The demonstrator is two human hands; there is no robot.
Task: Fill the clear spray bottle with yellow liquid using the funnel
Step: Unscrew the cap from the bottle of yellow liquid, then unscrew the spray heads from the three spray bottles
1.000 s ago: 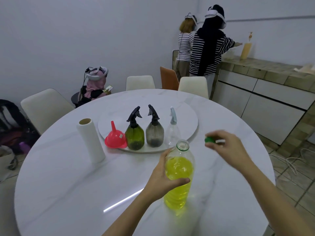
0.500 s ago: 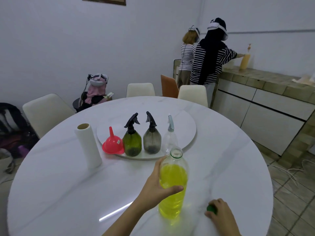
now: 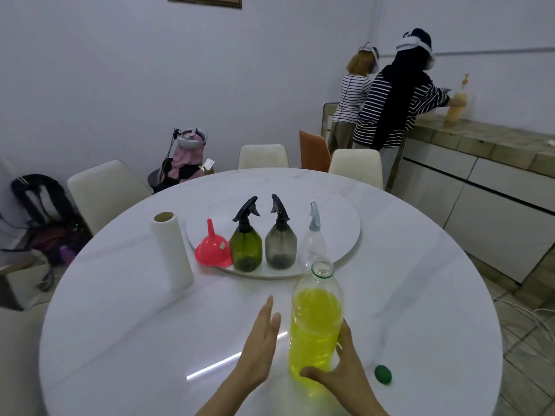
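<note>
The right hand (image 3: 339, 367) wraps loosely round the open plastic bottle of yellow liquid (image 3: 315, 331); the left hand (image 3: 261, 340) is flat, open, holding nothing. The clear spray bottle (image 3: 312, 241) and red plastic funnel (image 3: 212, 250) wait untouched on the round white tray (image 3: 339, 223). Next, I think, its sprayer must come off.

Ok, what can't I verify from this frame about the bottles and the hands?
Head view only:
- Clear spray bottle: base hidden behind the yellow-liquid bottle; whether it holds any liquid is unreadable.
- Right hand: palm hidden behind that bottle, grip firmness unclear.
- Green cap: motion-blurred.
- Funnel sticker: too small to read.
</note>
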